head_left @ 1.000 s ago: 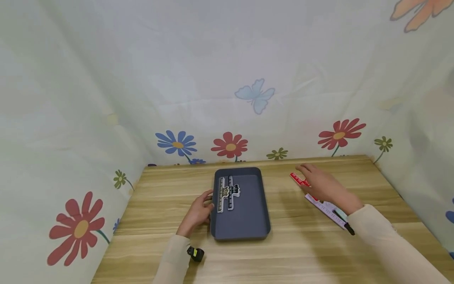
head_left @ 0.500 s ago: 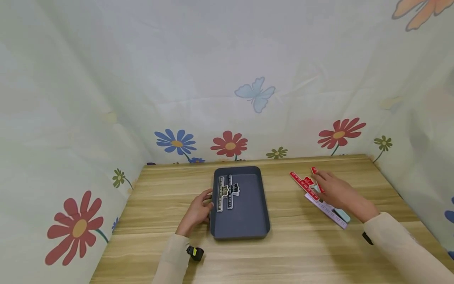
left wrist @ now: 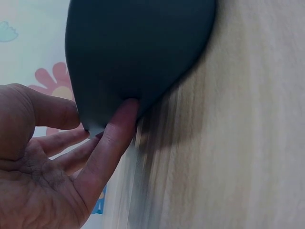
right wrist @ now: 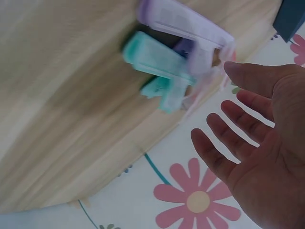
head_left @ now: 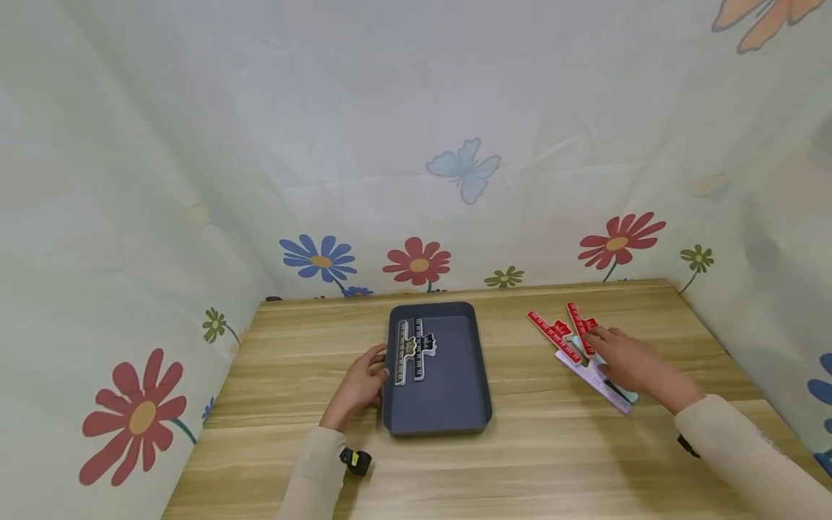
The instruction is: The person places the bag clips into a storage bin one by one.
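Note:
My left hand [head_left: 359, 383] rests against the left wall of a dark grey tray [head_left: 455, 412]. In the left wrist view, its fingertips touch the tray's outer side [left wrist: 138, 47]. Two black, piano-patterned clips [head_left: 401, 354] lie side by side in the tray. My right hand [head_left: 630, 361] hovers with loosely spread fingers over a group of similar clips. Two red clips [head_left: 552, 336] are at the group's far end, the right one partly behind my fingertips. A purple clip [head_left: 594, 379] and a mint clip [right wrist: 157, 57] lie nearer, the mint one mostly covered by the hand in the head view.
The wooden table [head_left: 520, 462] meets a flower-printed cloth backdrop [head_left: 364, 166] at its back and sides. Bare tabletop shows between the tray and the coloured clips. A small black device [head_left: 356, 461] sits at the left sleeve.
My right hand has moved right and towards me, uncovering both red clips. The left hand stays at the tray, and the clips in the tray lie as before.

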The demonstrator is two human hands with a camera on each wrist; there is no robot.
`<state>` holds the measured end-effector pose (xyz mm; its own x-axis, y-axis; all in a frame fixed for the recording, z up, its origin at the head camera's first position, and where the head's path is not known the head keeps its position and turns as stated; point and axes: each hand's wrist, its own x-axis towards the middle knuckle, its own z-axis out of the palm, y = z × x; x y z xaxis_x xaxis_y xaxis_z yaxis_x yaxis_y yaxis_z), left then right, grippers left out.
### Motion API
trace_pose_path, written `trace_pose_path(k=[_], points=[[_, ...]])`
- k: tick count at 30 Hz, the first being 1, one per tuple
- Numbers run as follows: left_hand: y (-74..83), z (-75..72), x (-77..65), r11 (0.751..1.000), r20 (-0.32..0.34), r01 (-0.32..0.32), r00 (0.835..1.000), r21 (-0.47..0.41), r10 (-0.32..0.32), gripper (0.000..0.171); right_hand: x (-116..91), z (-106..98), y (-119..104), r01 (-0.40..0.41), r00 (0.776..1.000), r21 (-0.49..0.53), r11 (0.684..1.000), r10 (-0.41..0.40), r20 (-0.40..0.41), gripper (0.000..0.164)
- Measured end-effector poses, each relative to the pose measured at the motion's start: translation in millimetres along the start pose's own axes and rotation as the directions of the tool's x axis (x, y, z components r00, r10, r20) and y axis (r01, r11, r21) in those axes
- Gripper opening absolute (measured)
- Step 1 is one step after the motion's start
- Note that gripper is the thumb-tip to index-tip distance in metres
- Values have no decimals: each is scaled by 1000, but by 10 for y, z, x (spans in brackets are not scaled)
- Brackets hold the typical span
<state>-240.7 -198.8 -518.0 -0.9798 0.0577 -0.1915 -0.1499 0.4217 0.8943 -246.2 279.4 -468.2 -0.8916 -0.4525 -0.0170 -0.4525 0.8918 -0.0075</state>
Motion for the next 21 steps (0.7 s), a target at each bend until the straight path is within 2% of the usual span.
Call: trace_pose_path(k=[8,21], points=[[11,0,-11,1000,-3,-11,1000,11,11,56,-64,89,65,-29,1000,17,999,29,8,57],[-3,2,1,1000,-3,-3,1000,1,3,57,-84,135,69,-7,1000,40,999,6,28,49]])
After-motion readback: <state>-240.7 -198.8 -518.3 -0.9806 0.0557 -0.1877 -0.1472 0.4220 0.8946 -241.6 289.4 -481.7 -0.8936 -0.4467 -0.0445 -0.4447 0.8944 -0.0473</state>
